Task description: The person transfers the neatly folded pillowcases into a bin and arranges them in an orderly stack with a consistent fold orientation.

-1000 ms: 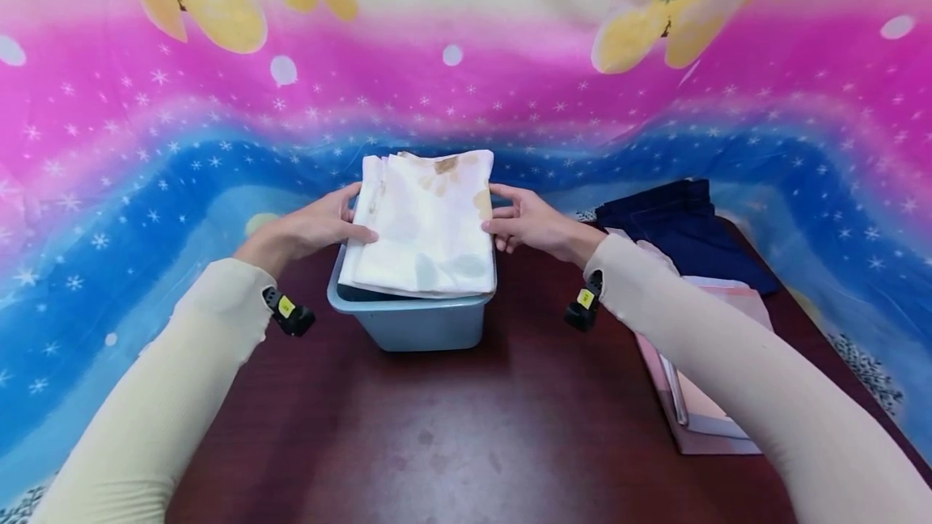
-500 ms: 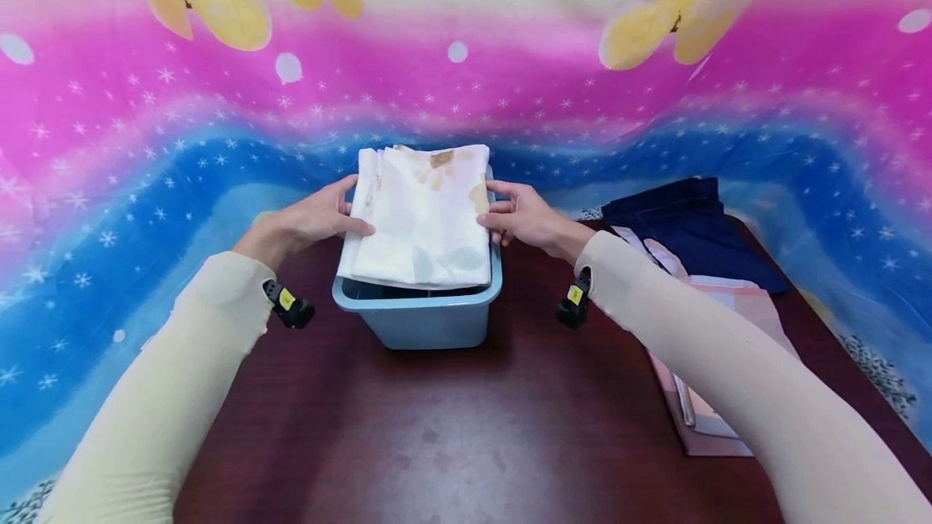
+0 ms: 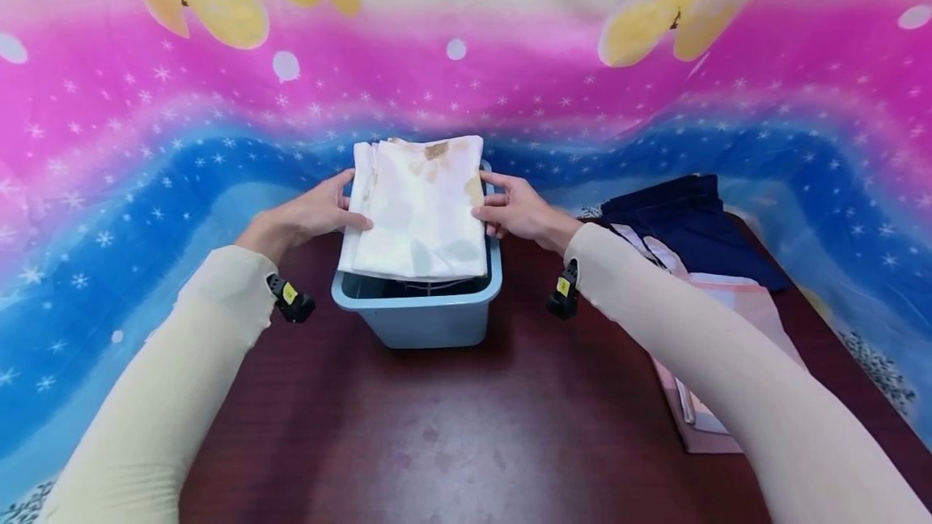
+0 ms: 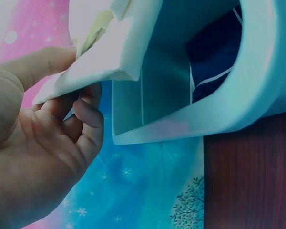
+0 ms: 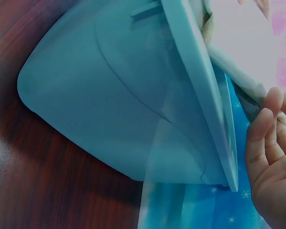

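Note:
A folded white cloth point(image 3: 421, 209) with faint brown and grey prints lies over the mouth of a light blue plastic bin point(image 3: 429, 319) on the dark red table. My left hand point(image 3: 309, 215) pinches the cloth's left edge, thumb on top and fingers curled beneath, as the left wrist view shows at the cloth point(image 4: 105, 57). My right hand point(image 3: 518, 210) holds the right edge at the bin's rim point(image 5: 200, 86); its fingers point(image 5: 264, 138) lie under the cloth. Dark fabric point(image 4: 214, 57) lies inside the bin.
A folded navy garment point(image 3: 684, 225) and a pale pink one point(image 3: 721, 322) lie on the table point(image 3: 451, 443) to the right. A pink and blue starred sheet point(image 3: 146, 168) hangs behind and round the table's far edge.
Both hands have lowered the folded cloth a little toward the bin's mouth and drawn inward; the cloth now sits within the rim's width.

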Tool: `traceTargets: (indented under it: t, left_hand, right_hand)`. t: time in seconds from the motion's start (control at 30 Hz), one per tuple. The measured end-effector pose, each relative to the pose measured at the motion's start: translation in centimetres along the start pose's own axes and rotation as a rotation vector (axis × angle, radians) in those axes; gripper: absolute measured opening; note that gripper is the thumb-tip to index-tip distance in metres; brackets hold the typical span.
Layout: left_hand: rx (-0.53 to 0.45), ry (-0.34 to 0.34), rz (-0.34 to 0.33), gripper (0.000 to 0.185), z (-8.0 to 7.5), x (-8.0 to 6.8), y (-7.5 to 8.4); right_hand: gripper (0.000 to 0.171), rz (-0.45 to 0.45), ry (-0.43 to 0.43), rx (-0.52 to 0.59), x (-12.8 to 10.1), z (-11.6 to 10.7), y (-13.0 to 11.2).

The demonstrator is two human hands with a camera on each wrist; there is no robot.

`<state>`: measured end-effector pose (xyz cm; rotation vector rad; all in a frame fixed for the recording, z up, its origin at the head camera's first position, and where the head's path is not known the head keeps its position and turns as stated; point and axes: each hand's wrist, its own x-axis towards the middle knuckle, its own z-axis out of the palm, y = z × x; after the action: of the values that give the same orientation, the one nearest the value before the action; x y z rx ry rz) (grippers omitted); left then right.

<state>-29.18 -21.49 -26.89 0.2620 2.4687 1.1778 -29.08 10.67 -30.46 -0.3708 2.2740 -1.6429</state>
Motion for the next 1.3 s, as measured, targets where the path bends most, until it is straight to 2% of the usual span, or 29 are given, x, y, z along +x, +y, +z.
traceTargets:
  t: [0.33,0.6,0.83,0.97,1.1,1.3]
  left_hand:
    - [0.022,0.004,-0.035,0.096,1.2,1.0,-1.0]
    - [0.048,0.018,-0.033,0.095,2.0,1.4,-1.7]
    - [0.105,0.075,-0.022,0.093,2.1,1.7,-2.2]
    - [0.166,0.069,0.007,0.092,2.2,1.7,-2.4]
    - [0.187,0.062,0.025,0.091,2.2,2.0,-2.7]
    - [0.168,0.068,-0.010,0.090,2.4,2.4,-2.9]
  right_hand:
    - [0.075,0.017,-0.003,-0.070,0.3,0.3,1.0]
    - [0.076,0.026,-0.022,-0.104,0.5,0.7,1.5]
    - [0.075,0.012,-0.015,-0.126,0.8,1.1,1.7]
    - [0.073,-0.021,-0.024,-0.179,1.0,1.2,1.7]
    - [0.072,-0.024,-0.020,-0.205,1.1,1.3,1.7]
    - [0.073,-0.008,-0.014,-0.216,1.2,1.1,1.7]
